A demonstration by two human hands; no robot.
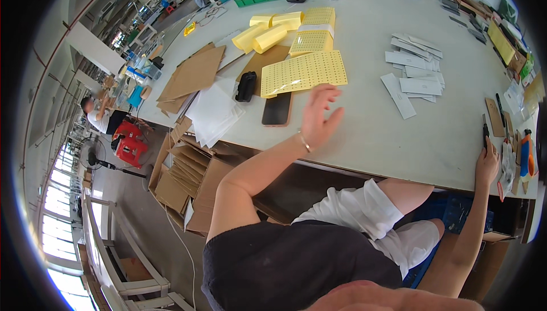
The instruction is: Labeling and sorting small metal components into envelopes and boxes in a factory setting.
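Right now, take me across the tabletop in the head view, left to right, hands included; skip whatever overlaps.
Leftmost brown cardboard sheets → black object → phone → left hand → white strips → right hand → orange-and-blue tool.

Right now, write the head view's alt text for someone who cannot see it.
A person's right hand touches a slim black-handled tool on a pale grey table; the open left hand is by a yellow sheet with rows of dark marks. A dark rectangular phone lies near the left hand, and flat white strips lie in a loose pile.
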